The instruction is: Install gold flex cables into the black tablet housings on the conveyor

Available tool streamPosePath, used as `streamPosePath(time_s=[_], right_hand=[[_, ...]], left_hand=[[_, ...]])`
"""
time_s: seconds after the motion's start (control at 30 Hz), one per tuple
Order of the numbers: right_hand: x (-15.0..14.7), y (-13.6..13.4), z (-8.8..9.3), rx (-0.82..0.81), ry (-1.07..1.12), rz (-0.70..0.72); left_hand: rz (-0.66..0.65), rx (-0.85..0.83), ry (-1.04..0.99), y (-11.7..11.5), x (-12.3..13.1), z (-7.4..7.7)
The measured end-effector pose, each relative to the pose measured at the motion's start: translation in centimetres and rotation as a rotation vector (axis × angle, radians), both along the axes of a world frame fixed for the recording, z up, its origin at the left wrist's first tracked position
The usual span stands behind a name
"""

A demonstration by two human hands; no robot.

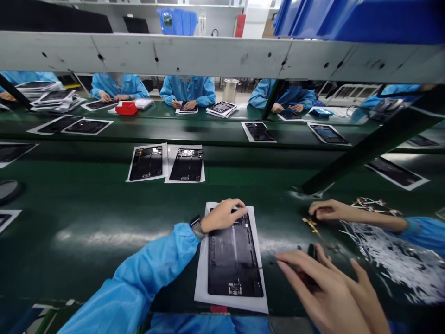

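A black tablet housing (232, 260) with exposed inner parts lies on a white sheet (255, 304) in front of me. My left hand (224, 215) rests over its upper end, thumb and forefinger stretched and slightly apart. What lies under that palm is hidden. To the right of the housing, my right hand (330, 287) is raised above the bench, fingers bent together around a slim dark object (312, 251) that blur keeps me from naming. Beyond it, a co-worker's hand (328, 211) reaches in from the right, beside a gold-coloured flex cable (310, 225).
A heap of white strips (399, 260) lies at the right. Two more tablet housings (150, 162) on white sheets lie farther back. A slanted green post (368, 144) stands right of centre, below an overhead shelf beam (215, 58). Several co-workers sit opposite.
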State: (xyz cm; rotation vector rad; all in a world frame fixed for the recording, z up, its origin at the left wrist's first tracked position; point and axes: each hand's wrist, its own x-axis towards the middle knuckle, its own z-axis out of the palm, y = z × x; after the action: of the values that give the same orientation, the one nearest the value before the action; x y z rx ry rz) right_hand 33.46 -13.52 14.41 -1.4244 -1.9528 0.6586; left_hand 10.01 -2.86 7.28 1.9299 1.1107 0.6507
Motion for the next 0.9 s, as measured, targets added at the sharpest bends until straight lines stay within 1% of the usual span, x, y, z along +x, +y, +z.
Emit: streamPosePath(time_s=[0.07, 0.1, 0.13, 0.17, 0.2, 0.23, 0.3, 0.37, 0.4, 0.47, 0.53, 0.6, 0.67, 0.77, 0.9], right_hand=[[-1.7, 1.8, -0.1, -0.089, -0.001, 0.091], [-2.5, 2.8, -0.4, -0.125, 0.001, 0.126], [-3.3, 3.9, -0.7, -0.155, 0.006, 0.159], [-4.1, 5.0, -1.0, -0.183, 0.011, 0.191], [-4.8, 6.1, -1.4, -0.204, 0.017, 0.221], [-5.5, 7.1, -1.8, -0.22, 0.023, 0.243], [-6.8, 9.0, -2.7, -0.244, 0.026, 0.274], [-8.1, 10.6, -3.9, -0.271, 0.011, 0.314], [-8.7, 11.3, -4.5, -0.285, 0.003, 0.332], [-9.8, 12.4, -5.9, -0.324, 0.007, 0.357], [-10.8, 13.2, -7.1, -0.364, 0.004, 0.369], [-11.7, 13.9, -8.1, -0.368, -0.063, 0.383], [-12.6, 14.4, -8.7, -0.341, -0.164, 0.404], [-13.7, 15.0, -9.0, -0.308, -0.251, 0.428], [-14.6, 16.1, -9.1, -0.355, -0.324, 0.435]], left_hand=[[-0.121, -0.264, -0.331, -2.7, -0.3, 0.9], [-0.155, -0.382, -0.43, -4.0, -0.5, 1.1], [-0.15, -0.458, -0.458, -5.3, -0.8, 1.1], [-0.104, -0.484, -0.436, -6.5, -1.1, 0.8], [-0.033, -0.461, -0.375, -7.5, -1.4, 0.5], [0.052, -0.395, -0.294, -8.3, -1.7, 0.0], [0.213, -0.171, -0.104, -9.4, -2.3, -1.1], [0.302, 0.098, 0.106, -9.9, -2.8, -2.0], [0.317, 0.226, 0.203, -10.1, -3.1, -2.4], [0.309, 0.444, 0.371, -10.2, -3.8, -2.9], [0.292, 0.599, 0.485, -10.3, -4.4, -3.2], [0.281, 0.686, 0.538, -10.4, -5.0, -3.5], [0.272, 0.72, 0.557, -10.3, -5.4, -3.6], [0.26, 0.728, 0.557, -10.2, -5.5, -3.9], [0.248, 0.727, 0.539, -9.8, -5.1, -4.1]])
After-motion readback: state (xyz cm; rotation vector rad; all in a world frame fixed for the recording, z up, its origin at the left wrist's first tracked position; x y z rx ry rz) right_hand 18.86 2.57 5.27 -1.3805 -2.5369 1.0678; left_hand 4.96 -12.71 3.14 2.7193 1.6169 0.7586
